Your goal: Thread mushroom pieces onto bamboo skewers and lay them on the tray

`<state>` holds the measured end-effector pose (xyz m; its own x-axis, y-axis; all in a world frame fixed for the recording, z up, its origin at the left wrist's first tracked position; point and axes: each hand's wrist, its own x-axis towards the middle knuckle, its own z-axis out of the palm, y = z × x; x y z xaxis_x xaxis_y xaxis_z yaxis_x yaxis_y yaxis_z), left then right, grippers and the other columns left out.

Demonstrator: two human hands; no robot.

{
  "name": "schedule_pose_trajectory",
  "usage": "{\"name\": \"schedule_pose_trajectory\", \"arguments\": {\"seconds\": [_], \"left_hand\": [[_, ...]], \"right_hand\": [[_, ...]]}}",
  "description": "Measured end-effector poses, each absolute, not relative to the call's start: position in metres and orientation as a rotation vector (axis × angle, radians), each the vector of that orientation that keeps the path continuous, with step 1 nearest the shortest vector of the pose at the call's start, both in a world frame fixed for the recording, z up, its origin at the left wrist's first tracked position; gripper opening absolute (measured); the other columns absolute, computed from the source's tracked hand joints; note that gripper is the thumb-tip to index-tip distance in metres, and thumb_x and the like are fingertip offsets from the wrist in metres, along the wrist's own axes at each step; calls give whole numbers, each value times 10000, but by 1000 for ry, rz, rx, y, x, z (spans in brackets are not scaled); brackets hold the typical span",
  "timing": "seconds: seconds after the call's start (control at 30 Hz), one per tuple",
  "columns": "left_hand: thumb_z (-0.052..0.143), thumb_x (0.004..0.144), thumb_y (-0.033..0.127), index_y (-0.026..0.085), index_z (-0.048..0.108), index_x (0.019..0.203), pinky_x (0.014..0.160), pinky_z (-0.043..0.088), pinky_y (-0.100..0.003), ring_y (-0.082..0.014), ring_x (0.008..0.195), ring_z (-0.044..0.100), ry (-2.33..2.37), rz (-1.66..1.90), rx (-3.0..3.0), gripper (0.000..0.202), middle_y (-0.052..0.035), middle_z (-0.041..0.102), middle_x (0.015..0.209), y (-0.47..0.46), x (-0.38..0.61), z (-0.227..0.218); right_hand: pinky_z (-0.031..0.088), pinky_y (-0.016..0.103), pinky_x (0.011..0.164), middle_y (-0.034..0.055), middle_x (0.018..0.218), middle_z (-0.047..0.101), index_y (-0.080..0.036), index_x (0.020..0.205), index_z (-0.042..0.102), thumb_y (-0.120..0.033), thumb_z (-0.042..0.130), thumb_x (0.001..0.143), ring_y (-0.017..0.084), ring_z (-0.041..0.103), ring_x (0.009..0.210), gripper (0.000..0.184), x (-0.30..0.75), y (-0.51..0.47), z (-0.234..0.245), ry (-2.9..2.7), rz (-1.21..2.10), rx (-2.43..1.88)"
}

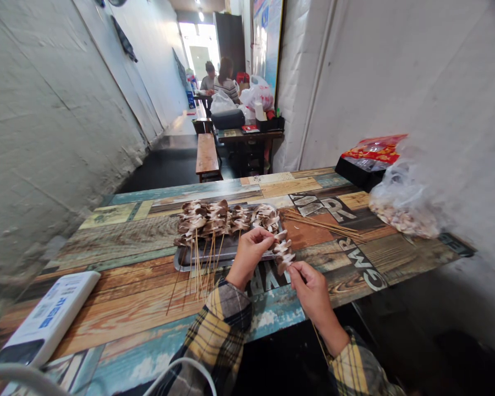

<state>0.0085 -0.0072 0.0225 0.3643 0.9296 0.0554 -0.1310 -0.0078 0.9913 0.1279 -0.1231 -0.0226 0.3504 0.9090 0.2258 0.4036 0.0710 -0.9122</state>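
A mushroom skewer (283, 250), threaded with several grey-brown oyster mushroom pieces, is held between my two hands over the table's near side. My left hand (251, 254) is closed in a pinch at the upper end of the mushrooms. Lower down, my right hand (313, 290) pinches the skewer beneath the bottom piece, and its bare bamboo stick runs out below that hand. Just beyond my left hand lies a metal tray (182, 258) with finished-looking mushroom skewers (208, 217), their sticks pointing toward me. Loose mushrooms (266, 216) lie at the tray's right end.
Bare bamboo sticks (324, 223) lie right of the tray. A clear plastic bag (402, 201) with pale pieces and a black box (361, 173) stand at the far right. A white device (51, 316) and a cable (185, 363) are near left. Two people sit in the background.
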Motion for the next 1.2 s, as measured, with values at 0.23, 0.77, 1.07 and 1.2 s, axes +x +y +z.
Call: {"name": "schedule_pose_trajectory", "arguments": {"seconds": [0.23,0.77,1.07,1.2], "left_hand": [[692,679,262,128,653,653,595,383,-215,-100,602,516,802,961,1374,142,-2,613,632,-7,8,22],[702,713,480,138,708,854,656,449,-235,-118,677,570,684,786,1151,370,-39,663,778,-12,10,18],[764,637,409,135,676,718,552,387,-202,-79,562,504,803,927,1072,299,2,605,655,-12,12,15],[762,630,420,137,668,701,539,377,-195,-71,545,484,818,972,1045,307,16,590,634,-12,13,15]], "right_hand": [[348,216,518,-48,533,476,-170,742,599,-341,480,912,106,462,502,269,129,-124,-24,-1224,576,-1530],[354,215,515,-49,534,475,-170,760,617,-343,496,905,107,461,501,256,129,-122,-23,-1222,596,-1496],[392,226,548,-16,608,552,-164,853,667,-363,518,893,128,507,559,252,126,-121,-25,-1277,617,-1494],[384,225,531,-24,564,529,-166,811,671,-368,505,900,123,490,527,276,126,-122,-24,-1289,589,-1529]]}}
